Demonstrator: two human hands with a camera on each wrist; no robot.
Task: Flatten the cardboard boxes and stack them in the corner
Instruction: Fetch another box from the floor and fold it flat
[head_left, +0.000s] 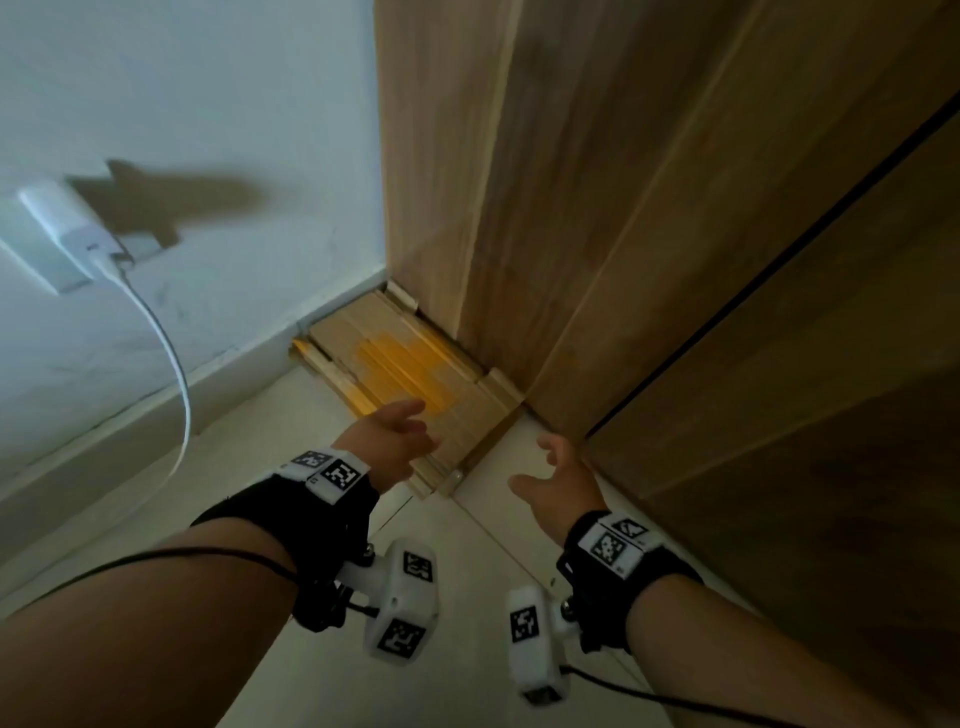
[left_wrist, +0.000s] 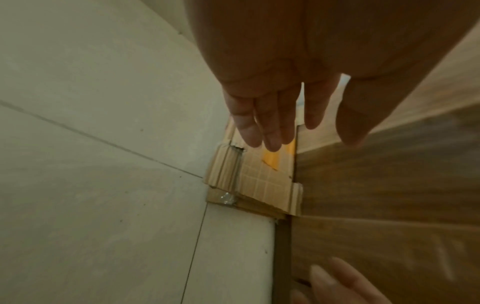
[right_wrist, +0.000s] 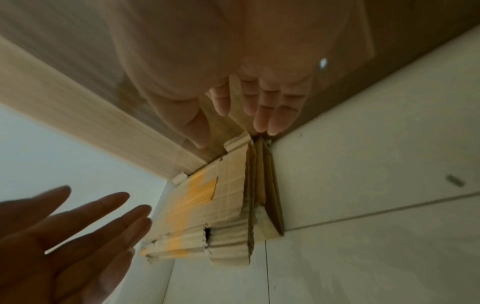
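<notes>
A stack of flattened cardboard boxes (head_left: 410, 374) lies on the floor in the corner between the white wall and the wooden cabinet; the top sheet carries orange patches. The stack (left_wrist: 262, 176) also shows in the left wrist view, and in the right wrist view the stack (right_wrist: 207, 207) shows its layered edges. My left hand (head_left: 400, 436) hovers just above the stack's near end, fingers straight and spread, holding nothing. My right hand (head_left: 556, 473) hangs to the right of the stack beside the cabinet, fingers loosely spread, empty. Neither hand touches the cardboard as far as I can see.
A tall wooden cabinet (head_left: 649, 234) fills the right side. On the white wall (head_left: 208, 104) at left, a white charger (head_left: 67, 228) sits in a socket, its cable (head_left: 176, 374) hanging down to the pale tiled floor (head_left: 467, 571).
</notes>
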